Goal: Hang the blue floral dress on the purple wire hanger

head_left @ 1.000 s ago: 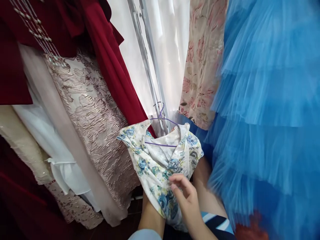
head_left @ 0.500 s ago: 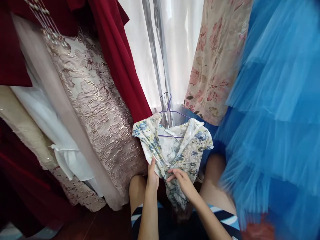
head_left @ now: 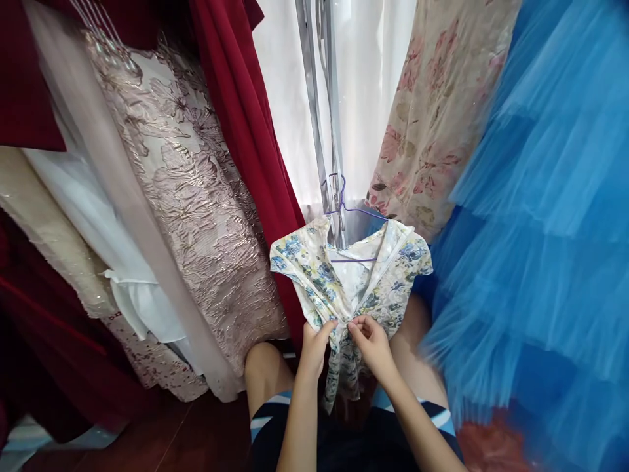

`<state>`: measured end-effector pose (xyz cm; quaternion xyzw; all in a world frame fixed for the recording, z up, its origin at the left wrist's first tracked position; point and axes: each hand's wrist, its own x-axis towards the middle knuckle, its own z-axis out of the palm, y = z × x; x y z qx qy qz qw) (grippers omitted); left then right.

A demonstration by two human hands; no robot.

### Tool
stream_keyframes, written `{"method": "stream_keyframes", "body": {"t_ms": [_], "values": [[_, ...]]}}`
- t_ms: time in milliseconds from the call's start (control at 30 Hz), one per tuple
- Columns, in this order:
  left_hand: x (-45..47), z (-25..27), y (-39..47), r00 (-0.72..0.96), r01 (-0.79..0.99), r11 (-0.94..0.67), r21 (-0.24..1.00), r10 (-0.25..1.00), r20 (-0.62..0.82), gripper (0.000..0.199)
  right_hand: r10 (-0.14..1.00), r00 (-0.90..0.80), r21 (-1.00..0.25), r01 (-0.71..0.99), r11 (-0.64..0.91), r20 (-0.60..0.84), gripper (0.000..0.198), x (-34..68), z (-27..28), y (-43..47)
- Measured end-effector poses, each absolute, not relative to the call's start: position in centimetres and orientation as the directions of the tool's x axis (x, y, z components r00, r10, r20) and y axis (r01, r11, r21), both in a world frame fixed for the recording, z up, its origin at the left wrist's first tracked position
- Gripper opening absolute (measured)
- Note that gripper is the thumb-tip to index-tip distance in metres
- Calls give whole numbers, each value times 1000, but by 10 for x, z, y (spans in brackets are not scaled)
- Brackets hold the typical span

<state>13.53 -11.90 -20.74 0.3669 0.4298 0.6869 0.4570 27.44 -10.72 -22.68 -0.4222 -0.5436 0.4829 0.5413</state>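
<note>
A floral garment (head_left: 393,288) with short sleeves, in white, blue and yellow, hangs on a thin purple hanger (head_left: 363,211) in front of my knees. Its back or front opening makes a deep V, and the lower cloth dangles between my legs. My left hand (head_left: 314,344) grips the cloth at the left of the V's bottom, thumb on top. At the right of that point my right hand (head_left: 371,344) pinches the edge with its fingertips. Both hands are close together. Whether a zipper pull sits under the fingers is too small to tell.
Pink brocade (head_left: 196,196) and dark red cloth (head_left: 240,118) hang at the left, beside white and cream garments. A pink floral dress (head_left: 432,131) and a tiered blue tulle dress (head_left: 531,196) hang at the right. Metal poles (head_left: 314,98) stand before a white curtain (head_left: 366,98).
My right hand has gone from loosely spread fingers to a pinch on the garment. My left hand has shifted inward with its thumb over the cloth. The garment looks straighter.
</note>
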Motion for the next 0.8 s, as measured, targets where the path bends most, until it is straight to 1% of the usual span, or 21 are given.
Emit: {"method": "stream_keyframes", "body": {"t_ms": [133,233,333,433,533,600,667,700,733,767,800], "values": [[132,-199,-130,-270,-346,-208,915,956,115,54,985,-119,-976,-193,102,126,45,269,-220,-111],[130,-191,-138,-264,-354,-188,916,960,95,57,982,-137,-970,-226,95,128,36,266,-218,-115],[125,-185,-144,-293,-331,-170,928,953,70,55,980,-155,-981,-167,97,123,30,267,-216,-122],[119,-187,-144,-395,-276,-173,946,917,52,52,969,-210,-991,-70,114,126,28,272,-215,-129],[115,-195,-141,-506,-217,-212,953,859,76,58,965,-234,-991,21,131,122,21,278,-212,-132],[115,-202,-141,-594,-78,-230,970,792,140,65,970,-212,-987,78,140,121,15,281,-209,-133],[120,-207,-145,-668,175,-250,952,680,302,68,974,-199,-986,99,131,110,14,283,-206,-133],[124,-209,-148,-672,305,-267,914,620,405,66,974,-203,-988,92,121,100,14,284,-206,-133],[128,-211,-151,-643,408,-291,865,582,499,62,973,-212,-991,76,109,90,15,284,-205,-132],[133,-212,-154,-581,472,-322,821,587,564,56,972,-222,-993,59,99,83,16,285,-205,-132],[138,-215,-157,-496,495,-355,793,634,593,48,970,-229,-995,45,92,79,17,285,-206,-131]]}}
